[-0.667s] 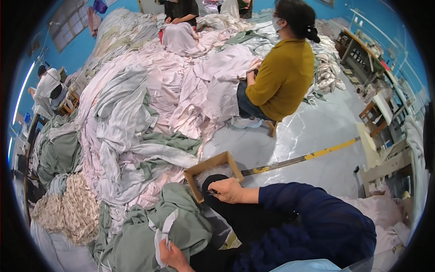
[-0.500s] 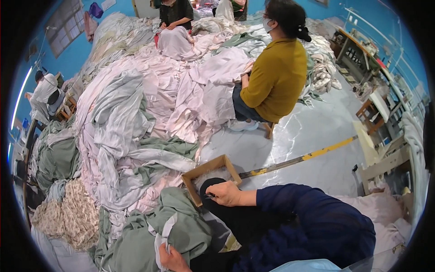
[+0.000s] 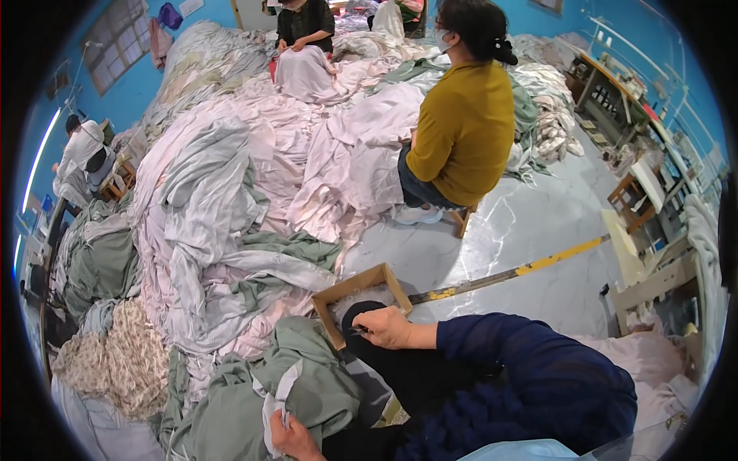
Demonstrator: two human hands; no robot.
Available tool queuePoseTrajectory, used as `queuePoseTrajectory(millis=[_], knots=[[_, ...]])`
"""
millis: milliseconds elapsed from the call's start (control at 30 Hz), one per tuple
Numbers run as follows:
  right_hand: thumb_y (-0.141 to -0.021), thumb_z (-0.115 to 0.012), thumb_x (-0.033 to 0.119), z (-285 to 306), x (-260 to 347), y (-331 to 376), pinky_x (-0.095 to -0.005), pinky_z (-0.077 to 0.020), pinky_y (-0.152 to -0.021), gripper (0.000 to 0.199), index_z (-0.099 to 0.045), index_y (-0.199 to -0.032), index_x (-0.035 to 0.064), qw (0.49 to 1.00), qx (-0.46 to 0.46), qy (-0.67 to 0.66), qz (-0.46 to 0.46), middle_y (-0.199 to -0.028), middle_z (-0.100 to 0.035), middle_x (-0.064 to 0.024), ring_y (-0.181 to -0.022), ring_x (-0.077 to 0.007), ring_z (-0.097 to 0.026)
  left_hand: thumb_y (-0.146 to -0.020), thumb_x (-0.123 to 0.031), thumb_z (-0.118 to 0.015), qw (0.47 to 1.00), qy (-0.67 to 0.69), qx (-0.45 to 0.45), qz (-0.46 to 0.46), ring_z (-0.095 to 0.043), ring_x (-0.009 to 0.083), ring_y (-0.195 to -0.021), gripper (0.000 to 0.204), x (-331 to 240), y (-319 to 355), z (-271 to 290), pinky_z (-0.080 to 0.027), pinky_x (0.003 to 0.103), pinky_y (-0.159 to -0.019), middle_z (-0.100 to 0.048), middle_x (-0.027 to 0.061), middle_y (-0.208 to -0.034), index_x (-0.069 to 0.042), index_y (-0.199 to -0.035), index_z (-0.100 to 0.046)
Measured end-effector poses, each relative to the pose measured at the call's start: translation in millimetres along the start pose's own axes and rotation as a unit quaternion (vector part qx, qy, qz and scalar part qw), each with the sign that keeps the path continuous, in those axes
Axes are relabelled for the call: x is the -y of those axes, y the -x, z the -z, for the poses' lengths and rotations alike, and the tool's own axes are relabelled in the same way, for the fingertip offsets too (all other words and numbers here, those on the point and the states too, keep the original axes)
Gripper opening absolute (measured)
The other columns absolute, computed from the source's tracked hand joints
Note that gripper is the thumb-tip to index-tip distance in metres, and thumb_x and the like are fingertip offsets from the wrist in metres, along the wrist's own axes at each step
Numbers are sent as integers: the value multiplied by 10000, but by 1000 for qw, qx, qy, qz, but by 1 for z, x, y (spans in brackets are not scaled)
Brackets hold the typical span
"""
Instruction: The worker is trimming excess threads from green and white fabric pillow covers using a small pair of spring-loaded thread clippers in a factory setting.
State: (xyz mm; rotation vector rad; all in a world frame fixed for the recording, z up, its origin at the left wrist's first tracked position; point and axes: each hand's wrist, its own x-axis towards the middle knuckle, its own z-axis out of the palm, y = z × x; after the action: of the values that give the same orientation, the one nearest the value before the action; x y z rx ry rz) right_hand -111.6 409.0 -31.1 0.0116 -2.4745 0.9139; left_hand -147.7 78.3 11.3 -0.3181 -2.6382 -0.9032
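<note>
My left hand (image 3: 295, 439) is closed on a white fabric band (image 3: 283, 388) along the edge of a sage-green cloth (image 3: 231, 399). That cloth lies in folds over my lap and the pile at the lower left. Above my dark-trousered knee, my right hand (image 3: 387, 327) is closed around small thread snips (image 3: 359, 330), of which only the dark tip shows. The right hand is apart from the cloth. Just beyond it stands an open cardboard box (image 3: 329, 296) with pale, wispy scraps inside, partly hidden by my knee.
A large heap of pink, white and green fabric (image 3: 207, 223) spreads ahead and left. One person in a mustard top (image 3: 465, 131) sits on a low stool; others sit farther back. Yellow-black tape (image 3: 530, 267) crosses the floor. Wooden furniture (image 3: 653, 284) lines the right side.
The whole view has shifted slightly. The person in mustard has moved their arm in closer to the body. My hands keep nearly the same places and grips.
</note>
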Motion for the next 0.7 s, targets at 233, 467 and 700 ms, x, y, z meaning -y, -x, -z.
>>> queuePoseTrajectory(millis=[233, 467, 700], knots=[[-702, -705, 84, 0, -1, 0, -392, -486, -558, 253, -606, -928, 139, 1000, 11, -3, -5, -727, -616, -51, -683, -260, -639, -827, -73, -564, 1000, -7, 0, 7, -569, 356, -606, 100, -1, 0, 1, -421, 429, -565, -581, 186, -676, -15, -884, -622], [-702, -712, 87, 0, -1, 0, -394, -488, -566, 270, -605, -944, 139, 1000, 13, 6, -5, -739, -623, -53, -690, -266, -641, -823, -71, -555, 1000, -7, 5, 23, -573, 354, -610, 105, 2, 0, 0, -424, 429, -567, -586, 184, -679, -14, -883, -620], [-732, -698, 108, 0, 0, -1, -390, -497, -598, 251, -597, -961, 123, 999, 37, 2, -23, -752, -620, -62, -714, -270, -641, -801, -57, -555, 1000, -3, 1, 14, -576, 359, -619, 106, 4, 0, 0, -424, 431, -573, -588, 185, -691, -9, -875, -613]])
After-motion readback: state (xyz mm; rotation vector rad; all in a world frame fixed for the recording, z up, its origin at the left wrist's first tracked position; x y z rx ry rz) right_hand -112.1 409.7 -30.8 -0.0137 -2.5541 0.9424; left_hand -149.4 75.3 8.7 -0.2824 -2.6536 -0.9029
